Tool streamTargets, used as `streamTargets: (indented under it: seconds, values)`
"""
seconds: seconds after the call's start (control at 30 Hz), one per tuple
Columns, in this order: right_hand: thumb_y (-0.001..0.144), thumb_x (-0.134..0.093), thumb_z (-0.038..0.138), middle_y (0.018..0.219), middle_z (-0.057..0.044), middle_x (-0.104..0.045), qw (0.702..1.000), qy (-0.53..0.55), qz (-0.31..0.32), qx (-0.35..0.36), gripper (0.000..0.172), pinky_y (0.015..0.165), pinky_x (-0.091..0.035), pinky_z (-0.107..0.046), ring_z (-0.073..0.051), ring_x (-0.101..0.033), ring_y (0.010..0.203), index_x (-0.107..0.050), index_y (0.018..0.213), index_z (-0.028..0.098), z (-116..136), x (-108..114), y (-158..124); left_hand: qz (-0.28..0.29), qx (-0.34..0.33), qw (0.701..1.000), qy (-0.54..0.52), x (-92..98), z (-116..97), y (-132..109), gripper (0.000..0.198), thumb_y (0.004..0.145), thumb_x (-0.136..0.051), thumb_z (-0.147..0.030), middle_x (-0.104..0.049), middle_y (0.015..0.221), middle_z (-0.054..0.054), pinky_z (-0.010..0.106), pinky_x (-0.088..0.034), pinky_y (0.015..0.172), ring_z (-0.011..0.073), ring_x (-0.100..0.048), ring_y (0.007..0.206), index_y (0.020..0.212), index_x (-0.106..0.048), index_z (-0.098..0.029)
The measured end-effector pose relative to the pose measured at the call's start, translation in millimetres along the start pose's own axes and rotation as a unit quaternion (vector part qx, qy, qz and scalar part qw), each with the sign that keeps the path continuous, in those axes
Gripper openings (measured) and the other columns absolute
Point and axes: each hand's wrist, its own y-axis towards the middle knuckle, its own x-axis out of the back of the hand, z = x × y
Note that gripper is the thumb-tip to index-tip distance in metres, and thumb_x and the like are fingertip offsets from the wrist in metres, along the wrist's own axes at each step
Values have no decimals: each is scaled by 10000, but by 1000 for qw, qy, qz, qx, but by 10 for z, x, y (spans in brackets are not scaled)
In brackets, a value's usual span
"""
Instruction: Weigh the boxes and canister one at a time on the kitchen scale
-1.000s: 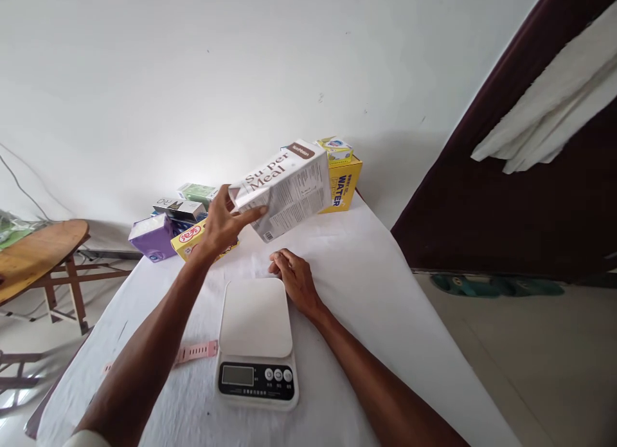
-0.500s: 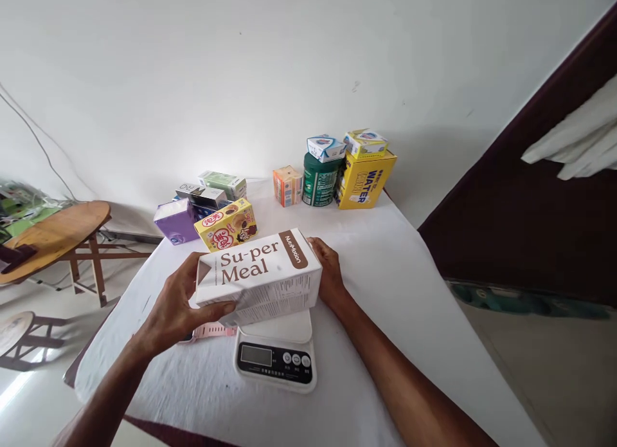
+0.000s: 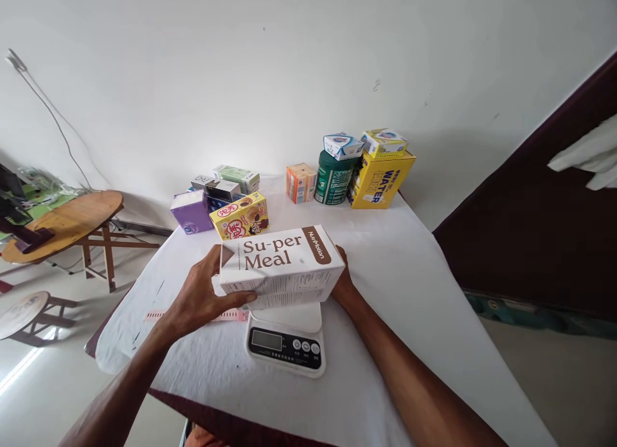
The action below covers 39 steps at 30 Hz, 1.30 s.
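Observation:
A white "Su-per Meal" carton (image 3: 279, 267) lies on its side over the platform of a white kitchen scale (image 3: 287, 337). My left hand (image 3: 200, 296) grips the carton's left end, thumb on top and fingers underneath. My right hand (image 3: 343, 281) presses against the carton's right end, mostly hidden behind it. The scale's dark display panel faces me below the carton. I cannot tell whether the carton rests fully on the platform.
On the white-covered table (image 3: 395, 267) stand a yellow snack box (image 3: 240, 217), a purple box (image 3: 191, 210), small stacked boxes (image 3: 226, 180), an orange box (image 3: 299, 182), a green can (image 3: 333, 175) and a yellow WATER box (image 3: 380, 177). A pink strap (image 3: 226, 316) lies left of the scale. A round wooden table (image 3: 62, 223) stands left.
The carton came from up in the air at the back down onto the scale. My right hand left the table and took the carton's right end.

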Motion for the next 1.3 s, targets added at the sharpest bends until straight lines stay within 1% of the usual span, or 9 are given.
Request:
streamTargets:
  seconds: [0.1, 0.2, 0.4, 0.57, 0.67, 0.77, 0.93, 1.1, 1.3]
  values:
    - [872, -536, 591, 645, -15, -625, 1000, 8, -15, -5, 380, 601, -439, -329, -202, -536, 643, -546, 698, 254, 32, -23, -15, -25, 0, 1000, -14, 39, -1, -48, 521, 712, -873, -450, -763, 1062, 43, 433, -622, 791, 284, -727, 927, 1128, -621, -261]
    - [876, -536, 561, 678, -18, -666, 1000, 14, -24, -11, 355, 634, -468, -316, -183, -567, 642, -611, 774, 230, 60, -54, -36, -60, 17, 998, -14, 183, 106, -154, 573, 707, -873, -449, -759, 1116, 47, 417, -628, 783, 284, -728, 953, 1190, -624, -265]
    - [859, -537, 604, 712, -39, -705, 999, 27, -27, -14, 417, 675, -503, -317, -180, -618, 666, -659, 839, 206, 60, -91, -62, -178, 84, 980, -17, 682, 466, -357, 709, 650, -888, -501, -751, 1141, 90, 437, -646, 785, 324, -732, 988, 1247, -620, -229]
    - [827, -569, 673, 689, -43, -706, 999, 20, -27, -9, 472, 683, -510, -335, -192, -628, 659, -658, 806, 210, 84, -90, -91, -216, 101, 971, 0, 912, 888, -320, 748, 633, -889, -525, -746, 1170, 123, 412, -631, 777, 332, -721, 1033, 1248, -627, -187]
    - [813, -557, 701, 680, -41, -704, 999, 17, -27, -6, 499, 678, -505, -332, -196, -633, 660, -655, 808, 212, 95, -94, -105, -212, 104, 971, -43, 910, 1133, -215, 776, 621, -888, -535, -737, 1198, 146, 415, -621, 816, 335, -710, 1079, 1245, -624, -156]
    - [812, -541, 708, 670, -37, -699, 999, 16, -27, -6, 501, 662, -499, -327, -200, -634, 654, -646, 804, 218, 85, -100, -104, -192, 113, 972, -70, 877, 1251, -96, 781, 593, -905, -518, -742, 1176, 148, 435, -616, 848, 339, -701, 1100, 1225, -625, -152]
    - [829, -541, 676, 681, -28, -701, 1000, 20, -16, -4, 466, 676, -507, -327, -202, -641, 671, -644, 823, 221, 46, -96, -92, -176, 113, 976, -58, 875, 1243, 56, 772, 584, -916, -507, -738, 1169, 140, 455, -606, 881, 332, -694, 1098, 1200, -619, -148]
    - [834, -567, 669, 689, -27, -699, 1000, 16, 0, -7, 458, 744, -512, -343, -213, -652, 727, -664, 816, 221, 36, -82, -91, -165, 104, 978, -73, 882, 1272, 90, 740, 607, -914, -480, -718, 1217, 146, 424, -613, 878, 319, -682, 1130, 1193, -589, -167]
    - [814, -551, 766, 888, -110, -760, 998, 36, 34, -35, 603, 759, -541, -363, -240, -692, 835, -705, 903, 189, 74, -65, -32, -83, 110, 985, -99, 821, 1369, 40, 770, 610, -915, -431, -681, 1305, 146, 460, -601, 934, 313, -677, 1154, 1243, -561, -174]
